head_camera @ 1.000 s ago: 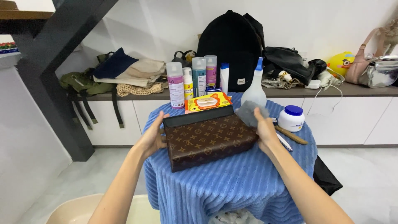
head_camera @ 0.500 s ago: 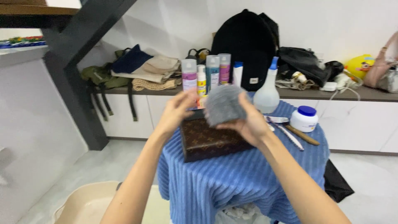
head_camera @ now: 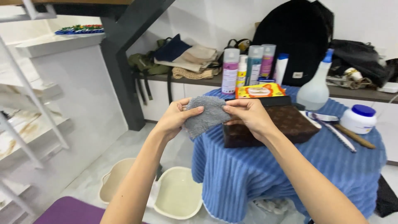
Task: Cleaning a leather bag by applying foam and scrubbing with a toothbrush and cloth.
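Both hands hold a small grey cloth point(head_camera: 205, 116) up in the air, left of a small table. My left hand point(head_camera: 174, 118) pinches its left edge and my right hand point(head_camera: 248, 116) grips its right edge. Behind my right hand a brown patterned pouch point(head_camera: 286, 124) with a black top lies on the blue ribbed towel point(head_camera: 265, 166) that covers the table.
On the table stand a clear spray bottle point(head_camera: 315, 89), a white jar with a blue lid point(head_camera: 360, 119), a yellow wipes pack point(head_camera: 259, 90) and brushes point(head_camera: 344, 135). Spray cans point(head_camera: 231, 70), bags and folded clothes fill the shelf behind. Two cream basins point(head_camera: 178, 199) sit on the floor; stairs rise at left.
The view has swung left and down. Both hands carried the grey cloth left, off the pouch; the left hand now grips the cloth too.
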